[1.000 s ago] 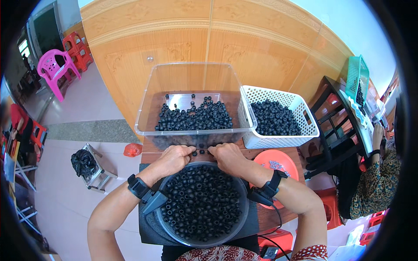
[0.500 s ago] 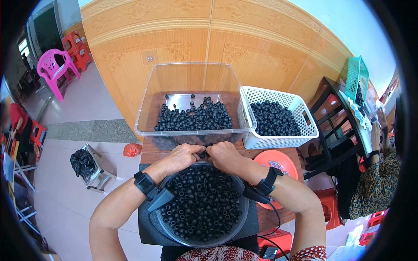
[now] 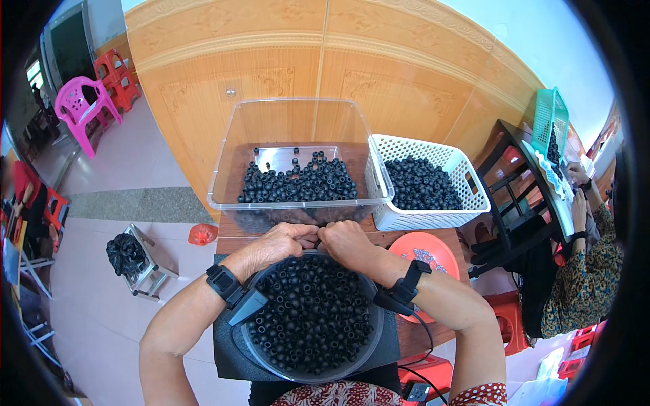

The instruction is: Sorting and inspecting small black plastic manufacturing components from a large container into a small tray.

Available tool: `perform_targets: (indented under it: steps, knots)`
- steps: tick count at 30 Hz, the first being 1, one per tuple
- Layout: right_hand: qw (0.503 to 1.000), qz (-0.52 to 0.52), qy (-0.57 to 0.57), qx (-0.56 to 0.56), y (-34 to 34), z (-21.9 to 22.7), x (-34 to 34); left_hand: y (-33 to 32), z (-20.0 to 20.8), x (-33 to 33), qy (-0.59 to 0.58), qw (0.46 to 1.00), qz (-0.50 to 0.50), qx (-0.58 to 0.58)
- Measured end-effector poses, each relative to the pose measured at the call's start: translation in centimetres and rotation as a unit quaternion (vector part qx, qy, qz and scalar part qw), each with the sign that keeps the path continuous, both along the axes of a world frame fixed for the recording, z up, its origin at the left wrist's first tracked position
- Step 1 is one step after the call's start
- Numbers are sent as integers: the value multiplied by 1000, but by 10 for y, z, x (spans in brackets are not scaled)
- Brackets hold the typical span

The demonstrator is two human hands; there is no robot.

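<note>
My left hand and my right hand meet at the far rim of a round grey tub, fingertips pinched close together. Whatever lies between the fingers is hidden by them. Small black hollow beads fill much of the tub below my wrists. Just beyond my knuckles stands a clear plastic box, with more black beads spread over its bottom. Both wrists wear black straps with a grey device attached.
A white perforated basket of black beads stands right of the box. A red round plate with small silvery pieces lies by my right forearm. Far right, a co-worker's hands are near a green basket. A metal stool stands left.
My hands stay together above the tub's far rim, with the fingers shifted slightly. The dark piece glimpsed between them earlier is now hidden. The whole view has shifted a little.
</note>
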State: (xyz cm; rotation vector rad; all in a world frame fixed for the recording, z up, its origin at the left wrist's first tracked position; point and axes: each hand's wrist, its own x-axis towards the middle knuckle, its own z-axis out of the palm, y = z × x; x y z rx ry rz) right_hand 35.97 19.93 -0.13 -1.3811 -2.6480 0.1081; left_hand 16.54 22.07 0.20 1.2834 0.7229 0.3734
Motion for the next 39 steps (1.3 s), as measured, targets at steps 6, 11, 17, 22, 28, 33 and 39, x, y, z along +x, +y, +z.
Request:
perform_targets:
  steps: [6, 11, 17, 22, 28, 33, 39]
  knots:
    - [999, 10, 40, 17, -2, -1, 1, -5, 9, 0, 9, 999, -35, 31]
    - [999, -1, 39, 9, -6, 4, -4, -8, 7, -1, 33, 997, -35, 65]
    - [998, -33, 50, 2, -10, 0, -3, -16, 11, 2, 36, 994, -39, 100]
    - [998, -41, 42, -3, -11, 0, -7, -21, 2, -2, 63, 994, 26, 88]
    - [1000, 0, 14, 20, -4, -2, -6, -18, 7, 2, 68, 994, 14, 84]
    - [1000, 23, -17, 12, -4, 3, -8, -17, -2, 0, -4, 998, -11, 70]
    - [1000, 12, -7, 11, -6, 2, -9, -17, 6, 1, -24, 999, -28, 37]
